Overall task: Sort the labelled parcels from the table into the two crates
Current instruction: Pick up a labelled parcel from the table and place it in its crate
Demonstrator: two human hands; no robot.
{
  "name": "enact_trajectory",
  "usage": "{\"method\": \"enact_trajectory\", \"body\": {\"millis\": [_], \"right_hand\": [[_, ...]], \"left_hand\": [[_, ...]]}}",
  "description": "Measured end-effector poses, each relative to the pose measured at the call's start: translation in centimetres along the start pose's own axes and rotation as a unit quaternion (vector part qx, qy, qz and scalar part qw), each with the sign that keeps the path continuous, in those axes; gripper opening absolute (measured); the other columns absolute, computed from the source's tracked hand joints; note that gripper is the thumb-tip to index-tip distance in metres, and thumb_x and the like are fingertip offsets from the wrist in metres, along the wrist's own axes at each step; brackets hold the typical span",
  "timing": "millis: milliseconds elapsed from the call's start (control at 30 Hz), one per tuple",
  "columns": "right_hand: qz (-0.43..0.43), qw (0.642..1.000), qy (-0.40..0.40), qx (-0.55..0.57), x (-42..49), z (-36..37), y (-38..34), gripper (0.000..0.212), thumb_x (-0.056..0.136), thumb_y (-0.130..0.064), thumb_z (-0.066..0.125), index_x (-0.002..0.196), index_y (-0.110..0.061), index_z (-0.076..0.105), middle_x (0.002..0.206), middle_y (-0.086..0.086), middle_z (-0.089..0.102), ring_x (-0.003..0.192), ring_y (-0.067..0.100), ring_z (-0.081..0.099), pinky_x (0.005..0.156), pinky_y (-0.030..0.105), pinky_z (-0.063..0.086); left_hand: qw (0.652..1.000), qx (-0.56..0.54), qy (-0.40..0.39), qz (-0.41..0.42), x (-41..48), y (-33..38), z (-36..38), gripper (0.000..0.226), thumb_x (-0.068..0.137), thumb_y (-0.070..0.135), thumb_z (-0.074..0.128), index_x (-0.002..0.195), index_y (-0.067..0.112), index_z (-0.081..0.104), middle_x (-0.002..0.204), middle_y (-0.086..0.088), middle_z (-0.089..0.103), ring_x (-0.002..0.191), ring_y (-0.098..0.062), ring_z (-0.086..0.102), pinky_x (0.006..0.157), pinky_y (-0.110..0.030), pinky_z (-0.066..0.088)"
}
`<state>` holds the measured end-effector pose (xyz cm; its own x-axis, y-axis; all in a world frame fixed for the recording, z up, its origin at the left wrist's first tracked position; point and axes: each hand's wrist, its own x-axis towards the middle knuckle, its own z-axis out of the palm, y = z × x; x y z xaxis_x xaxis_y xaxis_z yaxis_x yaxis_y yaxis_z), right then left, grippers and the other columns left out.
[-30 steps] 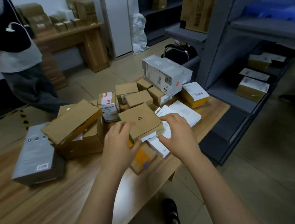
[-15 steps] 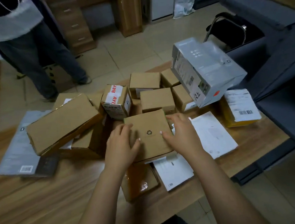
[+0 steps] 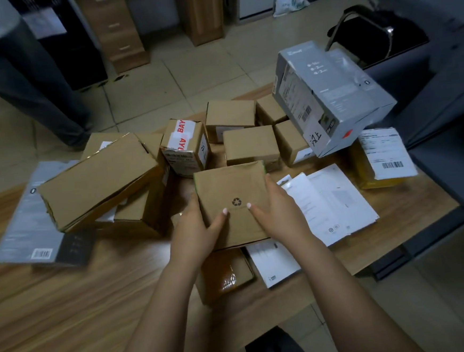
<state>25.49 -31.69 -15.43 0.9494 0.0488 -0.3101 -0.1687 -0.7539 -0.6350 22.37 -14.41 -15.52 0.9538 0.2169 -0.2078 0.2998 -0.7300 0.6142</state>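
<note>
Both hands hold one brown box point(image 3: 234, 203) over the desk point(image 3: 69, 313). The left hand point(image 3: 195, 234) and right hand point(image 3: 279, 213) grip its sides, probably to find its label. No crates show.

**Hemmed ahead, open near left**

My left grip point(image 3: 196, 234) and right grip point(image 3: 281, 213) hold the recycle-mark box point(image 3: 231, 187), small cartons point(image 3: 250, 143) tight behind it. A long carton point(image 3: 98, 183) leans across my left, a tilted grey box point(image 3: 330, 93) overhangs far right, white sheets point(image 3: 338, 203) cover my right. Bare counter point(image 3: 69, 313) lies open near left
</note>
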Motion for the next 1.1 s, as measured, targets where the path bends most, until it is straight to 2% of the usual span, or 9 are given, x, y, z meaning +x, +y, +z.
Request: {"method": "enact_trajectory", "body": {"millis": [167, 367, 467, 567, 667, 767, 833, 967, 1100], "right_hand": [[-0.012, 0.997, 0.07, 0.035, -5.8, 1.5, -2.3, 0.075, 0.093, -0.043, 0.059, 0.154, -0.024, 0.019, 0.151, 0.002, 0.041, 0.134, 0.023, 0.045, 0.105, 0.04, 0.044], [-0.02, 0.988, 0.14, 0.065, -15.0, 6.2, -6.1, 0.076, 0.095, -0.036, 0.059, 0.156, -0.019, 0.017, 0.158, 0.001, 0.029, 0.143, 0.019, 0.03, 0.111, 0.032, 0.029], [-0.014, 0.984, 0.148, 0.097, -18.5, 9.4, -7.6, 0.083, 0.091, -0.042, 0.062, 0.156, -0.024, 0.012, 0.158, 0.001, 0.029, 0.143, 0.022, 0.031, 0.115, 0.044, 0.032], [-0.002, 0.98, 0.14, 0.143, -20.8, 12.2, -9.2, 0.088, 0.086, -0.048, 0.066, 0.155, -0.026, 0.017, 0.156, 0.001, 0.03, 0.141, 0.022, 0.033, 0.111, 0.05, 0.039], [0.002, 0.965, 0.135, 0.223, -22.1, 14.5, -10.7, 0.078, 0.084, -0.051, 0.068, 0.149, -0.026, 0.032, 0.146, 0.001, 0.041, 0.133, 0.02, 0.043, 0.107, 0.046, 0.044], [0.021, 0.934, 0.13, 0.332, -23.2, 15.7, -12.2, 0.054, 0.089, -0.045, 0.066, 0.132, -0.021, 0.044, 0.126, -0.003, 0.052, 0.112, 0.01, 0.055, 0.091, 0.026, 0.049], [0.023, 0.924, 0.119, 0.363, -23.7, 16.4, -12.8, 0.046, 0.09, -0.048, 0.062, 0.123, -0.02, 0.045, 0.116, -0.005, 0.055, 0.102, 0.005, 0.056, 0.082, 0.022, 0.049], [0.012, 0.931, 0.099, 0.352, -23.9, 18.6, -13.0, 0.041, 0.09, -0.048, 0.063, 0.118, -0.025, 0.043, 0.117, -0.004, 0.056, 0.103, 0.009, 0.059, 0.087, 0.032, 0.054], [-0.022, 0.937, 0.059, 0.343, -24.1, 20.2, -12.3, 0.044, 0.092, -0.024, 0.066, 0.127, -0.029, 0.039, 0.118, -0.009, 0.054, 0.1, -0.008, 0.056, 0.077, 0.01, 0.047]], "left_hand": [[0.998, -0.042, 0.016, 0.046, -3.3, -2.2, -3.0, 0.089, 0.086, 0.052, 0.062, 0.154, 0.018, 0.016, 0.148, -0.004, 0.042, 0.132, -0.024, 0.044, 0.097, -0.035, 0.044], [0.991, -0.077, 0.03, 0.105, -9.9, -8.1, -7.4, 0.09, 0.085, 0.048, 0.065, 0.154, 0.015, 0.018, 0.153, -0.003, 0.036, 0.134, -0.022, 0.042, 0.1, -0.032, 0.041], [0.985, -0.137, 0.02, 0.107, -13.1, -12.0, -9.4, 0.089, 0.082, 0.054, 0.066, 0.152, 0.021, 0.02, 0.15, 0.002, 0.04, 0.131, -0.016, 0.045, 0.102, -0.04, 0.046], [0.971, -0.215, 0.021, 0.097, -15.9, -14.9, -11.6, 0.082, 0.076, 0.063, 0.067, 0.14, 0.024, 0.036, 0.133, 0.01, 0.053, 0.119, -0.004, 0.053, 0.095, -0.035, 0.051], [0.956, -0.28, 0.028, 0.079, -18.1, -16.8, -13.7, 0.058, 0.073, 0.061, 0.068, 0.117, 0.03, 0.045, 0.11, 0.022, 0.058, 0.1, 0.012, 0.057, 0.081, -0.023, 0.051], [0.947, -0.306, 0.079, 0.055, -19.6, -18.5, -15.0, 0.049, 0.075, 0.057, 0.064, 0.107, 0.024, 0.049, 0.104, 0.016, 0.061, 0.095, 0.009, 0.059, 0.074, -0.015, 0.049], [0.944, -0.309, 0.109, 0.041, -20.3, -19.4, -15.4, 0.051, 0.076, 0.059, 0.059, 0.106, 0.02, 0.048, 0.103, 0.012, 0.062, 0.096, 0.006, 0.06, 0.07, -0.01, 0.047], [0.946, -0.303, 0.117, 0.007, -20.7, -21.5, -15.1, 0.052, 0.076, 0.069, 0.052, 0.114, 0.033, 0.045, 0.124, 0.003, 0.054, 0.111, -0.008, 0.056, 0.089, -0.03, 0.051], [0.957, -0.268, 0.112, -0.001, -21.1, -23.6, -14.3, 0.065, 0.086, 0.054, 0.06, 0.143, 0.03, 0.038, 0.135, 0.001, 0.038, 0.122, -0.014, 0.049, 0.102, -0.038, 0.046]]}}
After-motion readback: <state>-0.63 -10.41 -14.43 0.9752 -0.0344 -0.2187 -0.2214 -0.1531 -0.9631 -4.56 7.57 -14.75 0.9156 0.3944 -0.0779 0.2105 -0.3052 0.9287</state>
